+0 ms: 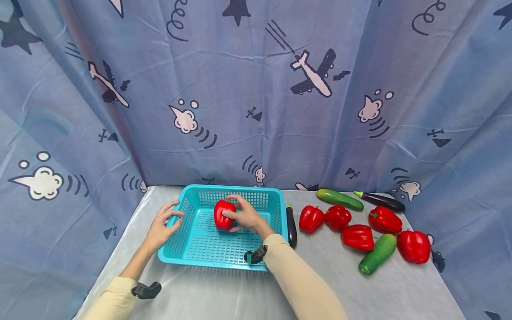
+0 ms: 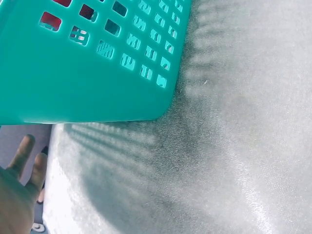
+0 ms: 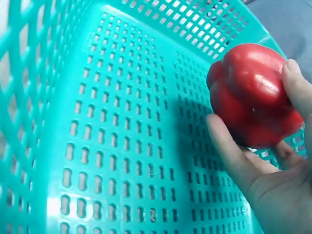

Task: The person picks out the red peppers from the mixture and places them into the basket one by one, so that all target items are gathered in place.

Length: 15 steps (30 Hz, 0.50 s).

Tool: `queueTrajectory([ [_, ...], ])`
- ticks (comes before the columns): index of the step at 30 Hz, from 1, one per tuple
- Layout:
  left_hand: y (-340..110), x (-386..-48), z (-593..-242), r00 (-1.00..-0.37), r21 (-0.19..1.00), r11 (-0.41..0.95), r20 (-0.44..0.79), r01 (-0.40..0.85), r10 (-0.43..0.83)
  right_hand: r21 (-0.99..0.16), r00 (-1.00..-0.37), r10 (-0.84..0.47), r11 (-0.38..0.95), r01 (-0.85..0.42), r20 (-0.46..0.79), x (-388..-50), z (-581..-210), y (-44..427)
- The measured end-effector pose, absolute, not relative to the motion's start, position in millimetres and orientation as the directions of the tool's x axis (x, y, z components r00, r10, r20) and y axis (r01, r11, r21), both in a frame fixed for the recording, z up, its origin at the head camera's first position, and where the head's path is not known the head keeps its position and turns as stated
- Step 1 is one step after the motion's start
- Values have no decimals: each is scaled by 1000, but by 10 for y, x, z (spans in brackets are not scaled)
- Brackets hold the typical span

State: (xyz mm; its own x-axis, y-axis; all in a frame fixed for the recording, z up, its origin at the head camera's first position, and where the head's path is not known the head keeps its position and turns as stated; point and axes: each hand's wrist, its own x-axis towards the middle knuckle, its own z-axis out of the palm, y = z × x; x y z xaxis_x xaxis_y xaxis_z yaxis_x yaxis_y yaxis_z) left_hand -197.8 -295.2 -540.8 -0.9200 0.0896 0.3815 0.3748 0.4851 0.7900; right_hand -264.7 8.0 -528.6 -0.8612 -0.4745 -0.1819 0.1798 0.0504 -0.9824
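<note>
A glossy red bell pepper is held by my right hand inside the turquoise plastic basket. In the right wrist view the thumb and fingers curl round the pepper, which hangs above the perforated floor and casts a shadow there. My left hand is at the basket's left rim, its fingers spread and holding nothing. In the left wrist view that hand shows at the lower left, near the basket's outer wall; whether it touches the rim I cannot tell.
Right of the basket lie a dark eggplant, several red bell peppers, two green cucumber-like vegetables and another eggplant at the back. A patterned blue curtain hangs behind the grey-white table.
</note>
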Motion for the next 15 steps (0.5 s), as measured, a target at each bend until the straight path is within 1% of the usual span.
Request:
queueTrajectory([
  [11, -2939, -1972, -5404, -926, 797, 484, 368, 361, 84, -973, -841, -494, 53, 223, -219, -2649, -5402, 29],
  [15, -2959, -1987, -5427, -927, 796, 487, 365, 360, 88, -978, -859, -469, 76, 193, -205, -2661, -5424, 15],
])
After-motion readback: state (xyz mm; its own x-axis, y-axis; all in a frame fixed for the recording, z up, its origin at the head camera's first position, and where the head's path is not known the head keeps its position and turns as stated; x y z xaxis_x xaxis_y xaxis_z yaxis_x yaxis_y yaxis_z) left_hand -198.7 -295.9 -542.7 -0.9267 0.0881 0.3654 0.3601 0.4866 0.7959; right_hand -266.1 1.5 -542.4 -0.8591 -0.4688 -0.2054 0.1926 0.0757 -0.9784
